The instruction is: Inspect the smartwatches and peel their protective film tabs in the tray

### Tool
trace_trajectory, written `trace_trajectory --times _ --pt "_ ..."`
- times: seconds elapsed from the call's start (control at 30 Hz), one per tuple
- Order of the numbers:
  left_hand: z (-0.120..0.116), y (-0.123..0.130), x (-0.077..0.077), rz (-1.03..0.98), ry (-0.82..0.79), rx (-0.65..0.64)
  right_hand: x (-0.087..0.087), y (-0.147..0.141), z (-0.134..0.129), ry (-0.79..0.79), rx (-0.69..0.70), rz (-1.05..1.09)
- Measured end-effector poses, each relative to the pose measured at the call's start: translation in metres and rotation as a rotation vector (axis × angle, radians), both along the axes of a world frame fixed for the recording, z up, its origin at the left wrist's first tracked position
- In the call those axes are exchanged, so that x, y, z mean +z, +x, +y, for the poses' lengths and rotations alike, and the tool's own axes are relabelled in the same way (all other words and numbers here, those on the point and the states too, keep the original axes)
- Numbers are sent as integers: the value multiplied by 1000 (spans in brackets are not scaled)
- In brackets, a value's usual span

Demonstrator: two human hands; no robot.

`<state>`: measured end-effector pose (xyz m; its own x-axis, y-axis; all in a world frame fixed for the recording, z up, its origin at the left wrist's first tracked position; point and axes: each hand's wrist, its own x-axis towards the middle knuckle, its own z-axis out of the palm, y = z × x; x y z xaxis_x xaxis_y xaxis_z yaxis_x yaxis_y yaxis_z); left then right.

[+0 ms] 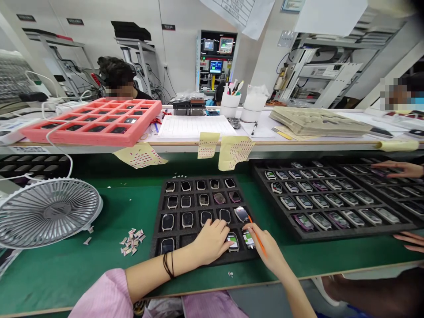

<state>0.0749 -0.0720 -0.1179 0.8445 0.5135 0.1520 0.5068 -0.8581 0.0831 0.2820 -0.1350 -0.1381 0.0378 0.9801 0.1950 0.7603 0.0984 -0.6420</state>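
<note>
A black foam tray [155,240] of smartwatch bodies lies before me on the green bench. My left hand [213,238] rests over its front middle, fingers apart. Its fingertips are at a dark-screened watch [206,217], and its thumb is beside a watch with a lit green and white screen [232,242]. My right hand [267,247] is closed around a thin orange stick-like tool [261,245], whose exact kind I cannot make out. Its fingers are at another lit watch [248,239] in the front right corner. Above that, a tilted watch [241,214] sits near the tool's upper end.
Small paper-like tabs [131,241] lie in a pile left of the tray, near a white fan [56,212]. Further black trays of watches [278,227] stand at right, with a co-worker's hand [394,168] over them. A pink foam tray [132,139] rests on the raised shelf.
</note>
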Motion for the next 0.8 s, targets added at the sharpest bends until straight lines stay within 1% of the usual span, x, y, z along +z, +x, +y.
trace_trajectory --times 0.13,0.23,0.3,0.37,0.43,0.5,0.57,0.63,0.7,0.8 --pt "2 0 -2 -35 -30 -39 2 11 5 -88 -37 307" --pt "5 4 -3 -46 -49 -39 6 14 20 -113 -68 496" --pt "7 7 -3 -63 -104 -12 11 12 37 -47 -85 551" --pt "8 8 -1 -84 -177 22 17 7 56 71 -84 555" --pt "9 7 0 -119 -237 43 20 1 75 134 -60 562" --pt "7 5 1 -172 -265 44 18 -3 90 137 -20 591" --pt "6 3 1 -226 -286 22 13 -5 100 80 10 682" --pt "4 1 1 -264 -311 -8 6 -5 102 -4 17 800" --pt "5 1 0 -293 -364 -26 2 -3 99 -60 4 888" --pt "7 3 -2 -342 -534 -17 2 2 91 -54 -36 930"
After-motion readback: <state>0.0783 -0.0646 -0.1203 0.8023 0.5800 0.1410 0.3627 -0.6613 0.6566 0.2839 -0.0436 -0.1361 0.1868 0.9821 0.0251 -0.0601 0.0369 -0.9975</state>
